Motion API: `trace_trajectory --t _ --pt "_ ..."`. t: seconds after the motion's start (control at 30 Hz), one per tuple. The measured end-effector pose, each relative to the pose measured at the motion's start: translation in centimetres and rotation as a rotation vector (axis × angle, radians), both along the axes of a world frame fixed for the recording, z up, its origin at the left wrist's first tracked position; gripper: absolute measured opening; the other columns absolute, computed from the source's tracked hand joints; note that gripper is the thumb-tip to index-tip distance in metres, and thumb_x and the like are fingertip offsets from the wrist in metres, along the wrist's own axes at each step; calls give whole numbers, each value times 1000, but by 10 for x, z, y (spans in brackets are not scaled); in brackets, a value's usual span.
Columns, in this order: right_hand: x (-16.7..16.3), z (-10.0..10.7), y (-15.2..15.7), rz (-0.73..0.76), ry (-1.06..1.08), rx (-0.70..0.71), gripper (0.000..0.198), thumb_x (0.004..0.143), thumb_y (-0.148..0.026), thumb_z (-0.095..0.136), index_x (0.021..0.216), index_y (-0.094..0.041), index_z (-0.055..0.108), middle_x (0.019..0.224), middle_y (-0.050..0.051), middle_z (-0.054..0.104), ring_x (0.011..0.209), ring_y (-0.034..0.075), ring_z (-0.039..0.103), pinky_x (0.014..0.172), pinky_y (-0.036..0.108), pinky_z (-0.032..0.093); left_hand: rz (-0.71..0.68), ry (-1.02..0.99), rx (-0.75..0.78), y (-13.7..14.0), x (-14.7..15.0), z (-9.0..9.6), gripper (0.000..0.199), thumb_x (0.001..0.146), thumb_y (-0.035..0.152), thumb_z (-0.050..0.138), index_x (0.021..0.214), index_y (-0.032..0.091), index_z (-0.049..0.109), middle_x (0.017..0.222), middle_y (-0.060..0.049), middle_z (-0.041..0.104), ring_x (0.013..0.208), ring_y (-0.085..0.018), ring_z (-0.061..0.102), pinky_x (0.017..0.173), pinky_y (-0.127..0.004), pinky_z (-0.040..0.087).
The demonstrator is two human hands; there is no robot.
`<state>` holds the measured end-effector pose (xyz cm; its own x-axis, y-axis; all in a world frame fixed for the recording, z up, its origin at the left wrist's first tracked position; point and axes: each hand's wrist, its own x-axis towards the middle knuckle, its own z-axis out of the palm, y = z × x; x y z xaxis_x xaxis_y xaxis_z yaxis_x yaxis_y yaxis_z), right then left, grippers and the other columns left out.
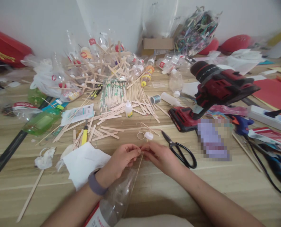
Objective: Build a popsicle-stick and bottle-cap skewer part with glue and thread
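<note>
My left hand (123, 159) and my right hand (158, 157) meet at their fingertips over the table, both pinched closed. A thin wooden skewer (139, 164) slants through the right fingers. Near its upper end is a white bottle cap (149, 136). What the left fingertips pinch is too small to make out. Under my left forearm lies a clear plastic bottle (120, 194) with a red and white label. Black-handled scissors (178, 149) lie right of my right hand. A small ring (140, 135) and another thin stick (151, 129) rest just beyond the fingers.
A red and black cordless drill (216, 85) stands at the right. Beyond the hands are a small glue bottle (128, 109), a thread spool (155, 99), craft sticks (112, 116) and a heap of plastic bottles. White paper (83, 160) and a yellow-handled tool (84, 135) lie left.
</note>
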<state>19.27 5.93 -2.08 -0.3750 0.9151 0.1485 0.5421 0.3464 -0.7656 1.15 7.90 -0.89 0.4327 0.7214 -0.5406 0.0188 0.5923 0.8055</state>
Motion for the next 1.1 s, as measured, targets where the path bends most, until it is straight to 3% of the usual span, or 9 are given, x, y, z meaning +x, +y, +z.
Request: trace_trajectory --t 0.43,0.7,0.87,1.0,1.1 --pt "-2 2 -3 -5 101 -83 8 91 -23 53 93 -20 61 71 1 72 54 12 66 50 21 50 1 -21 -10 1 -1 -1 32 66 43 74 68 16 57 51 10 41 43 -3 25 43 -22 14" --pt "-2 1 -5 -15 44 -2 7 85 -17 56 89 -21 60 90 6 75 66 14 69 60 24 52 3 -20 -18 1 0 -1 33 64 42 75 65 16 55 50 10 41 42 -3 25 43 -22 13" --pt "-3 0 -4 -26 20 38 6 86 -16 55 83 -21 56 79 4 73 55 13 61 53 24 47 -4 -11 -3 0 0 -2 28 67 38 73 64 16 55 49 9 43 43 -4 28 44 -22 15" --pt "-1 3 -4 -23 48 48 10 88 -15 50 81 -22 49 94 7 73 51 10 58 52 24 47 -2 -5 4 -2 0 -4 27 68 38 72 66 16 56 49 9 43 43 -4 29 43 -22 16" --pt "4 7 -1 -34 78 83 12 86 -12 48 80 -22 46 109 13 67 69 14 64 56 26 49 28 -2 -3 -2 0 -4 26 69 37 71 68 17 55 48 11 38 43 -5 26 43 -22 16"
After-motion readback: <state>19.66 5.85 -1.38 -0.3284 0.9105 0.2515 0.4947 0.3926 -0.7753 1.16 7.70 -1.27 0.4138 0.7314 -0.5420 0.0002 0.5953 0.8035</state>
